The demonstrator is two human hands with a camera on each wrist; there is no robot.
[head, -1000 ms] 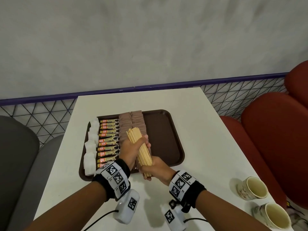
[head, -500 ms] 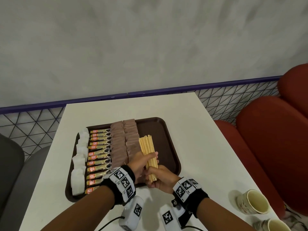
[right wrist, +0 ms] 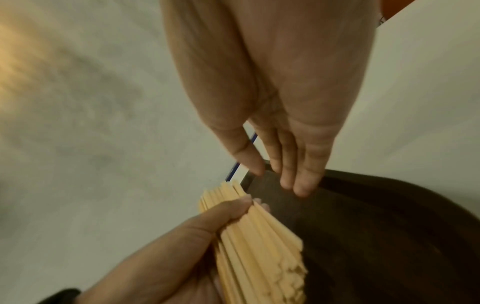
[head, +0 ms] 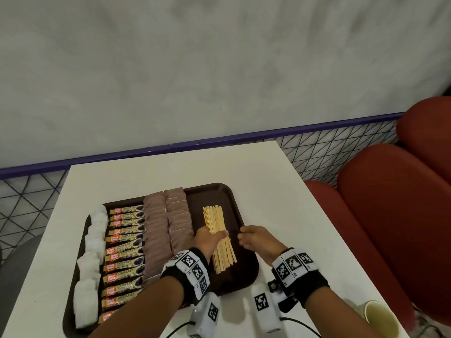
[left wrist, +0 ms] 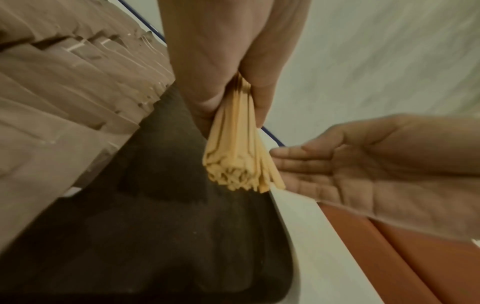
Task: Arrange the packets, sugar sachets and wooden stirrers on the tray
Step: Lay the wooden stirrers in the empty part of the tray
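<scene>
Left hand (head: 209, 240) pinches the wooden stirrers (head: 218, 237) mid-bundle over the tray (head: 246, 272) — right hand (head: 258, 240) empty, fingers straight together. Light, stiff, loose sticks — likely to fan; grip the middle.

Stirrers (head: 219, 237) on tray (head: 249, 272), right of pkts (head: 168, 228).

Bare tray (head: 244, 269) right of stirrers (head: 219, 237); brown packets (head: 168, 225) crowd their left.
</scene>
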